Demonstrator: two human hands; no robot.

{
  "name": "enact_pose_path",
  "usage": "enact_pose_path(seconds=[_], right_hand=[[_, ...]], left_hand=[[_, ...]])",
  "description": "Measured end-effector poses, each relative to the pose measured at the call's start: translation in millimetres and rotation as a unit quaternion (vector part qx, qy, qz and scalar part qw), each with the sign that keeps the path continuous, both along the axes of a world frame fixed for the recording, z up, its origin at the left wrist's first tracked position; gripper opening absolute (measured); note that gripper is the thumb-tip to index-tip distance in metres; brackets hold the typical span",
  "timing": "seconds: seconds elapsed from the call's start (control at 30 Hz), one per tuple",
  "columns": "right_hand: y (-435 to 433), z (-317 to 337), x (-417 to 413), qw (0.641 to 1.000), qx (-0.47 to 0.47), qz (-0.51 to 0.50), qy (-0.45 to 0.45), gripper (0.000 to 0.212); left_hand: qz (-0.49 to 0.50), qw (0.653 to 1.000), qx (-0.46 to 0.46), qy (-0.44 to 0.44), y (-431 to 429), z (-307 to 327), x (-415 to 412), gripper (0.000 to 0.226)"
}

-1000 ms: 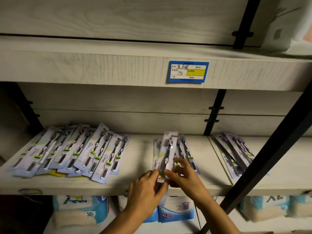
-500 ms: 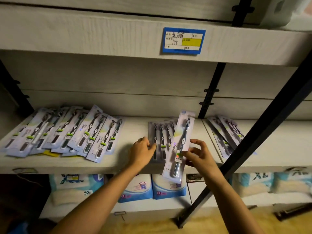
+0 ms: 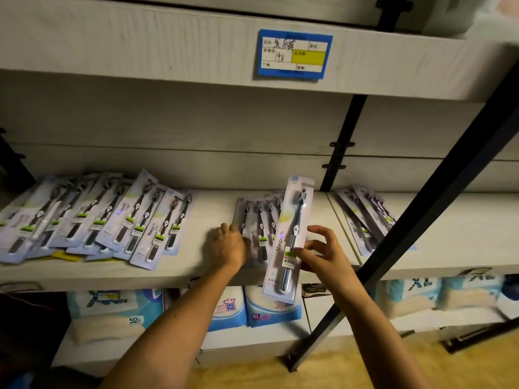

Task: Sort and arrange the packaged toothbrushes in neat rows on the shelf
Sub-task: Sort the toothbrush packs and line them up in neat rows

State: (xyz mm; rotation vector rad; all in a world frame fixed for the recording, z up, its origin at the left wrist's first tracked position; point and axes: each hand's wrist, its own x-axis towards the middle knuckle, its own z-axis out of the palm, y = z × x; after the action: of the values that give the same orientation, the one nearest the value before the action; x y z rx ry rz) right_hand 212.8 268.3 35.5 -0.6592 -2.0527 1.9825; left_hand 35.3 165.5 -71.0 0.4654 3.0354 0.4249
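- Now, in your head view, your right hand (image 3: 323,254) pinches a single toothbrush pack (image 3: 292,220) near its lower half, the thumb on the front and the upper fingers arched and spread.
- You hold that pack nearly upright, tilted a little to the right. Its top is over the shelf (image 3: 213,209) and its bottom hangs below the front edge.
- Your left forearm reaches up from the lower left. Your left hand (image 3: 227,245) lies knuckles up with bent fingers against the left edge of the middle stack (image 3: 257,220). Whether they grip it you cannot tell.
- That middle stack lies flat on the shelf, just behind the held pack and partly covered by it.
- A fanned left heap (image 3: 92,217) of packs overlaps untidily, well apart from your hands.
- A smaller right group (image 3: 362,217) lies beyond the board joint, partly behind a slanting black post (image 3: 421,220).
- A blue price label (image 3: 295,54) sits on the board above.
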Motion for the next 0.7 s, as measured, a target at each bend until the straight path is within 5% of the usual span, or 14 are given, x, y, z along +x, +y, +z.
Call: enact_pose_path(seconds=[0.1,0.2,0.37,0.53,0.7], right_hand=[[3,-1,-6,1.0,0.003,0.001,-0.001,0.044],[4,-5,-14,1.0,0.007,0.01,-0.002,0.045],[0,-6,-26,0.997,0.045,0.054,-0.011,0.036],[0,0,-22,0.994,0.071,0.078,0.005,0.031],[9,8,6,0.99,0.106,0.083,0.037,0.035]], left_hand=[[0.005,0.998,0.059,0.011,-12,7,1,0.032],[0.003,0.972,0.237,0.003,-31,17,7,0.017],[0.017,0.828,0.524,-0.198,-68,32,22,0.038],[-0.055,0.75,0.59,-0.293,-89,71,45,0.041],[-0.127,0.749,0.578,-0.297,-86,95,77,0.04]])
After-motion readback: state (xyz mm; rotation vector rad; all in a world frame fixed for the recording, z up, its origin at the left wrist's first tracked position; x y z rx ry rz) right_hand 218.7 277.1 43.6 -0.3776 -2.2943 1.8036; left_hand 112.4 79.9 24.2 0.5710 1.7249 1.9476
